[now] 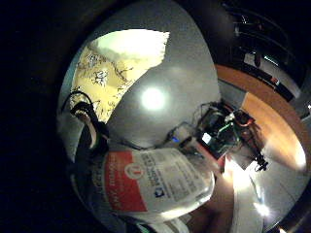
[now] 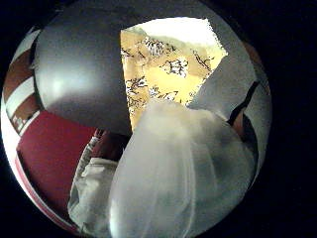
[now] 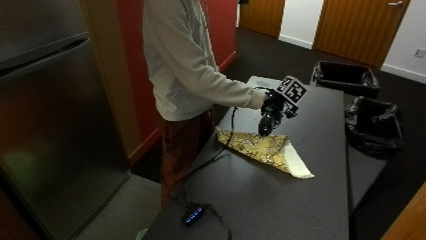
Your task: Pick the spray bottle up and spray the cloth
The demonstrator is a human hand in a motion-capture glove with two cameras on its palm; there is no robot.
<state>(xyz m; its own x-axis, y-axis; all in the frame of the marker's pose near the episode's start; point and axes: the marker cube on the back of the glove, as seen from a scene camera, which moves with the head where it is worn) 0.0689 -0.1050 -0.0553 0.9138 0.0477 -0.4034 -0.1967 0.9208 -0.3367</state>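
A person stands at a dark grey table (image 3: 286, 200). My gloved right hand (image 3: 274, 105) grips the spray bottle (image 3: 265, 124) and holds it just above the table. The bottle hangs down over the near edge of the yellow patterned cloth (image 3: 265, 149), which lies flat with one corner folded to show its pale underside. In the little finger side view the bottle's red and white label (image 1: 155, 187) sits close to the palm, with the cloth (image 1: 109, 73) beyond it. Much of the thumb side view is taken up by the translucent bottle body (image 2: 178, 173), with the cloth (image 2: 163, 69) behind it.
Two black bins (image 3: 346, 77) (image 3: 374, 125) stand on the floor beside the table's far side. A small device with a blue light (image 3: 193, 215) and its cable lie near the table's front end. A grey refrigerator (image 3: 46, 125) stands behind the person.
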